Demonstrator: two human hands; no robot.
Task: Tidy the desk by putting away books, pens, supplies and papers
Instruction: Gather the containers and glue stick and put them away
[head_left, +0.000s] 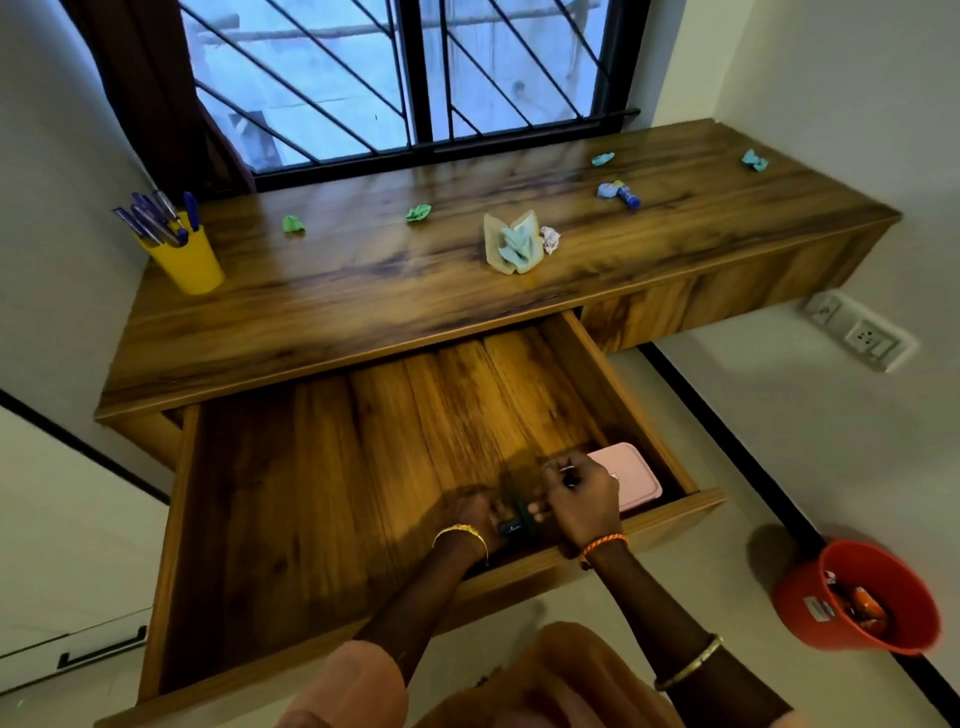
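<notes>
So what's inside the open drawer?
In the drawer lies a pink case, half hidden by the right hand. Both hands, left too, hold small dark things I can't make out.

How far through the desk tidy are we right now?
Partway. Done: pens stand in the yellow cup, and a pink case lies in the open drawer. In hand: the left hand and right hand handle small dark items inside the drawer; they are too blurred to name. Left: crumpled paper scraps, a cream pouch and a blue glue stick on the desktop.
</notes>
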